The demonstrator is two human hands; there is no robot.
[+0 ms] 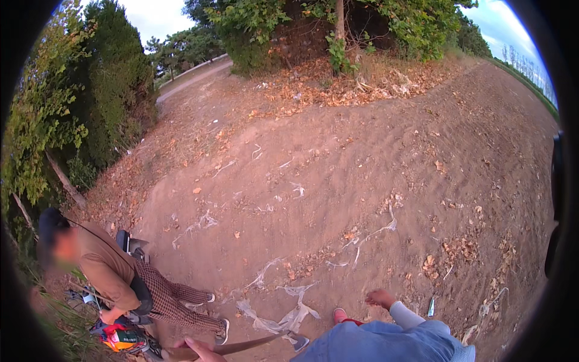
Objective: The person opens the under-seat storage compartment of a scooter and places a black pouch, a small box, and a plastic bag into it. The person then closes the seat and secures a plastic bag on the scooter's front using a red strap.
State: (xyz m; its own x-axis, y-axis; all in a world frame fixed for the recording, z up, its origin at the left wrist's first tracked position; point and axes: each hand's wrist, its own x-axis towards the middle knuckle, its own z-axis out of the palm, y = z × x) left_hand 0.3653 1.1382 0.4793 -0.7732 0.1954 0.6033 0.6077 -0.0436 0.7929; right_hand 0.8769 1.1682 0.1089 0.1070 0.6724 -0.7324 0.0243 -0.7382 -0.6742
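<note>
At the bottom edge my left hand (203,350) is closed around a long brown handle (253,346), apparently wooden. It narrows toward the right and runs to beside a grey shoe (300,342); whatever its far end carries cannot be made out. My right hand is out of view. Torn pale plastic film (289,316) lies on the bare soil just beyond the handle. Close by on the right, another person in a blue top (375,341) has one arm hanging down, with a bare hand (380,298) that appears to hold nothing.
A person in a brown top (102,267) stands at left, holding a thin stick, beside a scooter-like vehicle (131,244) and a red-and-orange bag (120,337). Plastic strips (377,233) and dry leaves (429,264) litter the soil. A tree trunk (339,20) rises ahead.
</note>
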